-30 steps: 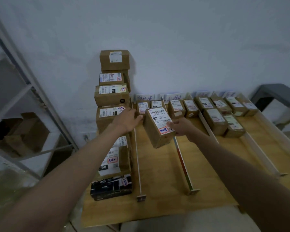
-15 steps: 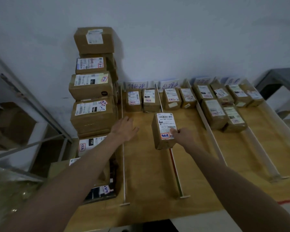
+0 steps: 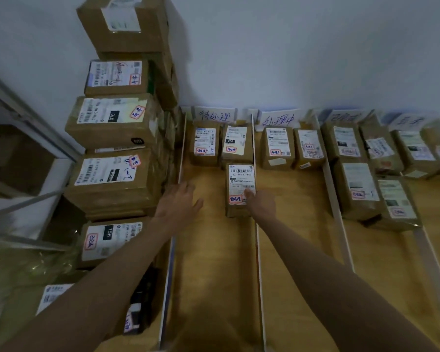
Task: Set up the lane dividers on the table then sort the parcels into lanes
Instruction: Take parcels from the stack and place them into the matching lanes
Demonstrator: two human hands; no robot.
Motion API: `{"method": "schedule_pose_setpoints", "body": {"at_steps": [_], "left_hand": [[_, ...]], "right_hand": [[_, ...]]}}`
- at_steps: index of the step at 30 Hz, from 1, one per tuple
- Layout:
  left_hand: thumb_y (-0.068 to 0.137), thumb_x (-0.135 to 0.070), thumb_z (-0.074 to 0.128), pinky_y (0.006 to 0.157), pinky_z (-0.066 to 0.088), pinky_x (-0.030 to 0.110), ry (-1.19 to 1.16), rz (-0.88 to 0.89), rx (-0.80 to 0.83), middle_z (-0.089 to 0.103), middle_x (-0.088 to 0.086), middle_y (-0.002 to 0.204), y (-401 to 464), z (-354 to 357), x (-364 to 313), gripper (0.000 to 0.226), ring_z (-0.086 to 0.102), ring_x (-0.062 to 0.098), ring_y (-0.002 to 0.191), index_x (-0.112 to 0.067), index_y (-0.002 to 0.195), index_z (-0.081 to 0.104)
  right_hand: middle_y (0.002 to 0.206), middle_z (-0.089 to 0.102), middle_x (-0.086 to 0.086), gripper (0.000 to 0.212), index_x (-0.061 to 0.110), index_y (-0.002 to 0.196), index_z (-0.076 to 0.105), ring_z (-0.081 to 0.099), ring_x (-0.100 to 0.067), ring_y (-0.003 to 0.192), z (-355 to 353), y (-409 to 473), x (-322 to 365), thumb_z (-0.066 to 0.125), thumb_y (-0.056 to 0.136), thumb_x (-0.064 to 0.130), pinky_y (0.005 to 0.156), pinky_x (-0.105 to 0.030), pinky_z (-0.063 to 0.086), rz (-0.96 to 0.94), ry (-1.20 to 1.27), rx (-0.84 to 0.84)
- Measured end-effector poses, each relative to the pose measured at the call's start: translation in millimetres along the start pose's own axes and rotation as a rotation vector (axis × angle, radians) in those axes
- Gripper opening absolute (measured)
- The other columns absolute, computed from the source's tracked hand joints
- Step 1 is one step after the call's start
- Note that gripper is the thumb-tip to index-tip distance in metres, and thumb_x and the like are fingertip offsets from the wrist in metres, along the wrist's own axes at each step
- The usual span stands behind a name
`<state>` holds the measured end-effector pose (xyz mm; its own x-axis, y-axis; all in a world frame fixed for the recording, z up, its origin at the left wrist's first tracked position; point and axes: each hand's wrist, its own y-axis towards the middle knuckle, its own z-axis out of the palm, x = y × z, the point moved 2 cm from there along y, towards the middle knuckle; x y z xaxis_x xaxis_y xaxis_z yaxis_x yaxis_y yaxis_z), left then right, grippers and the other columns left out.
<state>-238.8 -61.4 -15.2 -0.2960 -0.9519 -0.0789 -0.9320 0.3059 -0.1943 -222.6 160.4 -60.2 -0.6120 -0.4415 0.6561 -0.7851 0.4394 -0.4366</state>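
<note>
A small brown parcel (image 3: 239,184) with a white barcode label lies flat in the leftmost lane, against the second divider (image 3: 259,245). My right hand (image 3: 261,203) holds its near right corner, thumb on the label. My left hand (image 3: 179,200) hovers with fingers spread over the lane's left side, near the first divider (image 3: 181,151). Two parcels (image 3: 205,143) (image 3: 236,143) stand at the lane's far end under a handwritten sign (image 3: 215,115). A third divider (image 3: 337,212) separates further lanes holding several parcels (image 3: 277,147).
A tall stack of larger boxes (image 3: 112,171) stands left of the wooden table (image 3: 214,262). A metal shelf frame (image 3: 23,123) is at the far left. More handwritten signs (image 3: 278,120) lean on the white wall behind the lanes.
The parcel came down from mid-air and forward into the leftmost lane, now lying flat. My left hand stayed open beside it. The camera moved closer and lower.
</note>
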Motion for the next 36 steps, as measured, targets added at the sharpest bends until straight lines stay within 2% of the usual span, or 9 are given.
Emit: {"method": "schedule_pose_setpoints", "body": {"at_steps": [5,8,11,14,16,18,26,28,36], "left_hand": [[0.098,-0.053,0.040,0.104,0.038,0.040,-0.016,-0.026,0.030,0.050,0.008,0.139,9,8,-3,0.056,0.050,0.030,0.122,-0.015,0.138,0.048],[0.097,-0.054,0.040,0.106,0.037,0.040,-0.020,-0.027,0.037,0.050,0.008,0.139,9,9,-5,0.057,0.050,0.029,0.123,-0.014,0.138,0.048],[0.097,-0.054,0.040,0.107,0.035,0.038,-0.001,-0.023,0.026,0.050,0.007,0.139,5,7,-5,0.057,0.049,0.027,0.124,-0.014,0.138,0.048],[0.097,-0.054,0.039,0.108,0.035,0.038,0.004,-0.016,0.012,0.050,0.007,0.139,-1,3,-6,0.057,0.048,0.026,0.126,-0.015,0.138,0.048],[0.097,-0.053,0.039,0.110,0.034,0.039,0.005,-0.005,-0.004,0.049,0.007,0.139,-6,-1,-7,0.057,0.046,0.025,0.128,-0.015,0.138,0.046],[0.097,-0.054,0.038,0.113,0.032,0.040,0.016,-0.002,-0.015,0.048,0.007,0.140,-11,-6,-9,0.058,0.044,0.025,0.130,-0.015,0.139,0.045],[0.097,-0.055,0.033,0.116,0.027,0.042,0.062,0.040,-0.122,0.044,0.005,0.144,-36,-34,-27,0.061,0.037,0.023,0.136,-0.015,0.142,0.042],[0.097,-0.055,0.032,0.117,0.026,0.042,0.084,0.053,-0.140,0.041,0.005,0.147,-43,-42,-30,0.063,0.034,0.022,0.138,-0.015,0.145,0.039],[0.099,-0.053,0.031,0.118,0.024,0.041,0.088,0.118,-0.226,0.043,0.008,0.148,-87,-77,-13,0.062,0.036,0.023,0.139,-0.013,0.145,0.040]], "right_hand": [[0.108,0.071,-0.011,0.039,0.004,0.110,0.067,0.068,-0.027,0.095,11,20,-3,0.050,0.100,0.038,0.078,-0.040,0.057,0.067,0.001,0.007],[0.109,0.070,-0.011,0.039,0.002,0.113,0.066,0.067,-0.027,0.097,13,25,-6,0.048,0.101,0.035,0.067,-0.029,0.047,0.068,-0.032,0.030],[0.110,0.069,-0.011,0.036,0.003,0.113,0.066,0.067,-0.025,0.095,14,28,-10,0.049,0.100,0.033,0.071,-0.033,0.054,0.078,-0.044,0.046],[0.115,0.066,-0.013,0.036,0.001,0.117,0.062,0.066,-0.028,0.101,9,24,-10,0.048,0.101,0.030,0.064,-0.027,0.050,0.043,-0.101,0.044],[0.124,0.059,-0.016,0.039,0.001,0.123,0.054,0.060,-0.032,0.111,0,16,-5,0.048,0.101,0.032,0.076,-0.037,0.055,0.010,-0.131,0.009],[0.132,0.049,-0.018,0.043,0.002,0.132,0.046,0.052,-0.035,0.120,-13,4,2,0.046,0.102,0.032,0.094,-0.044,0.049,-0.061,-0.183,-0.038],[0.135,0.049,-0.007,0.047,0.019,0.135,0.044,0.044,-0.027,0.127,-56,-54,13,0.030,0.096,0.042,0.108,-0.046,0.036,-0.569,-0.532,-0.306],[0.135,0.050,-0.006,0.053,0.020,0.135,0.045,0.044,-0.026,0.126,-63,-68,15,0.024,0.094,0.045,0.108,-0.046,0.034,-0.611,-0.599,-0.343],[0.141,0.048,-0.004,0.047,0.020,0.139,0.043,0.040,-0.026,0.132,-64,-131,28,0.034,0.099,0.042,0.113,-0.046,0.029,-0.612,-0.673,-0.375]]}}
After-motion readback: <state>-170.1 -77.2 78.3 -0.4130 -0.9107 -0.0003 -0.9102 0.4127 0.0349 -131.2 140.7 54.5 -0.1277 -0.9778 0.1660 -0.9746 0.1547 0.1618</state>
